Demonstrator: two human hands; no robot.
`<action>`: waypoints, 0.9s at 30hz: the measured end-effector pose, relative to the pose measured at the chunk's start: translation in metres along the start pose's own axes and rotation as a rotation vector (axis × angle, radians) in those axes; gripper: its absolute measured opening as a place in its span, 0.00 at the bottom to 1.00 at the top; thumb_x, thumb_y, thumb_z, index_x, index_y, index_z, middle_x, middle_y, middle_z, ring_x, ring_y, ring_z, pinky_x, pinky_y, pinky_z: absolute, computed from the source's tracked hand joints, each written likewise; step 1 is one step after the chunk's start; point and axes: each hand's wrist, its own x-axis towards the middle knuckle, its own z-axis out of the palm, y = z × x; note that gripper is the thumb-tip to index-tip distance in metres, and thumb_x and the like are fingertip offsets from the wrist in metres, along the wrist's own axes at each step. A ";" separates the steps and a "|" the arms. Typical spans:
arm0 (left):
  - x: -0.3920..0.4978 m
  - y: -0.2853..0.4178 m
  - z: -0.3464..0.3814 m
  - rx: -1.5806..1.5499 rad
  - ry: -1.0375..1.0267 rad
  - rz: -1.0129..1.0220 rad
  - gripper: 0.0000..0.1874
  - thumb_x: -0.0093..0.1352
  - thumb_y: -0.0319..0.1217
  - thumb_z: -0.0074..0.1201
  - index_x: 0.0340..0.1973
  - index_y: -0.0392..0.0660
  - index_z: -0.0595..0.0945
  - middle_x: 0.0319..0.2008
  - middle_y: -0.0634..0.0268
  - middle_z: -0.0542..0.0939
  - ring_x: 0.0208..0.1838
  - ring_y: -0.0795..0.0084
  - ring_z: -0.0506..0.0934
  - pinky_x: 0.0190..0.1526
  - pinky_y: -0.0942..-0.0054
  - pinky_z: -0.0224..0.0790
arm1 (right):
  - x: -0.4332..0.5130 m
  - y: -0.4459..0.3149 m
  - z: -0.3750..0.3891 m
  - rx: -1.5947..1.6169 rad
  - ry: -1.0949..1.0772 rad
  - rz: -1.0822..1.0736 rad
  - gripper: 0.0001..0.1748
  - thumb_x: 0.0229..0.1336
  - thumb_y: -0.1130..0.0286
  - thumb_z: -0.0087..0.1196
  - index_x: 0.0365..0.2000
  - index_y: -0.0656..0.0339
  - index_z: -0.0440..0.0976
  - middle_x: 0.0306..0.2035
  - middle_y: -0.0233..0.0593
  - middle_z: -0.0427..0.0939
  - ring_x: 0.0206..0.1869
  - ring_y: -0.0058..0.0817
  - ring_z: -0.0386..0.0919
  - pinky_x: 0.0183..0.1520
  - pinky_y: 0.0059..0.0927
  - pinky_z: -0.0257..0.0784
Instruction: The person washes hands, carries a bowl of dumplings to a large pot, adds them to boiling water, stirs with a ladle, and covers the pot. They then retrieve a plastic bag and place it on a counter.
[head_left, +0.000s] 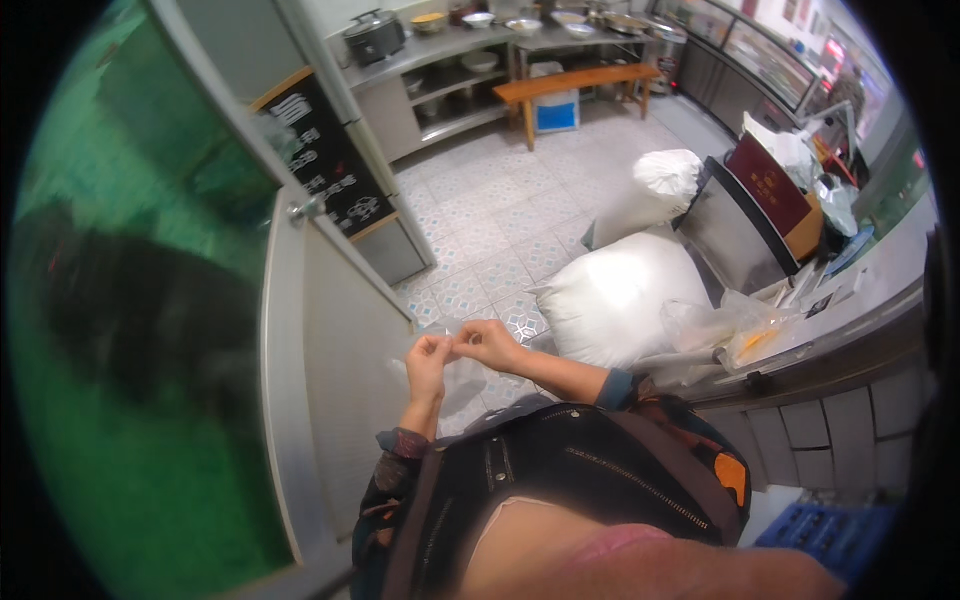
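Observation:
A thin, clear plastic bag (463, 382) hangs below both hands, in front of the tiled floor. My left hand (427, 365) pinches its top edge between thumb and fingertips. Close against it, my right hand (489, 345) pinches the same edge, with thumb and forefinger forming a loop. The fingertips of the two hands almost touch. How far the bag extends behind the hands is hard to tell, since it is see-through.
To the left stands a door with a round knob (306, 210). Stuffed white sacks (630, 292) lie on the floor at right, beside a counter holding plastic bags (757, 326). A wooden bench (577, 81) stands before steel shelving (461, 86); a blue plastic crate (821, 532) is at lower right.

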 end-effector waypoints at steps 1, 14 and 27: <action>0.021 0.000 0.003 0.014 -0.024 -0.020 0.05 0.64 0.25 0.48 0.28 0.36 0.73 0.24 0.62 0.76 0.27 0.76 0.75 0.33 0.77 0.70 | 0.013 0.006 -0.007 0.092 0.031 0.004 0.10 0.44 0.67 0.58 0.23 0.65 0.75 0.24 0.40 0.77 0.28 0.25 0.74 0.33 0.27 0.69; 0.254 0.037 0.043 -0.044 -0.024 0.026 0.07 0.69 0.29 0.39 0.32 0.38 0.68 0.27 0.61 0.74 0.30 0.73 0.74 0.35 0.77 0.69 | 0.226 0.030 -0.124 0.752 0.023 0.253 0.07 0.48 0.67 0.57 0.22 0.59 0.72 0.18 0.26 0.70 0.15 0.11 0.61 0.15 0.15 0.52; 0.479 0.030 0.147 -0.087 -0.241 -0.254 0.04 0.65 0.26 0.46 0.35 0.41 0.72 0.31 0.64 0.75 0.33 0.75 0.74 0.35 0.76 0.69 | 0.376 0.065 -0.245 0.760 0.385 0.211 0.07 0.49 0.73 0.57 0.22 0.61 0.69 0.15 0.26 0.66 0.12 0.08 0.55 0.11 0.13 0.45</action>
